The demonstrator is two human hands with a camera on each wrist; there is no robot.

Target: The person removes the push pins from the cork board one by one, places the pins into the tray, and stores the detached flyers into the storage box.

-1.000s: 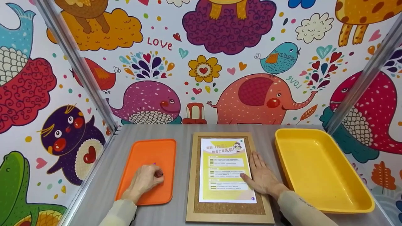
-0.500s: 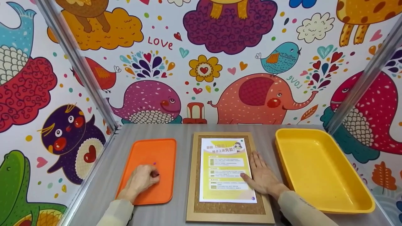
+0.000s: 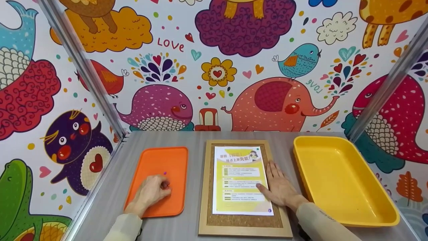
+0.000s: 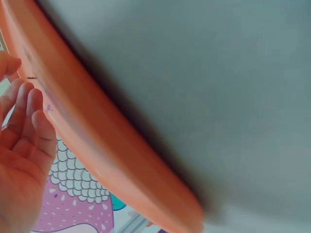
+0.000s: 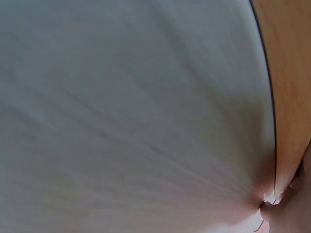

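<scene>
My left hand (image 3: pixel 151 191) is low over the orange tray (image 3: pixel 164 157), fingers curled, pinching what looks like a small pushpin between thumb and fingertips. In the left wrist view a thin dark needle (image 4: pixel 31 77) juts out at those fingertips; the pin's head is mostly hidden. Just beyond the hand, a purple pushpin (image 3: pixel 165 173) lies on the tray. My right hand (image 3: pixel 282 189) rests flat on the right side of the wood-framed corkboard (image 3: pixel 247 221), its thumb on the edge of a yellow and white printed sheet (image 3: pixel 239 204) lying on the cork.
A deep yellow tub (image 3: pixel 341 180) stands to the right of the board. The grey table (image 3: pixel 195 160) is bounded by patterned walls (image 3: pixel 214 33) at the back and sides, with metal posts (image 3: pixel 100 97) at the corners.
My left hand has shifted slightly left over the tray, leaving the purple pushpin more in sight. The right hand and the board stay as they were.
</scene>
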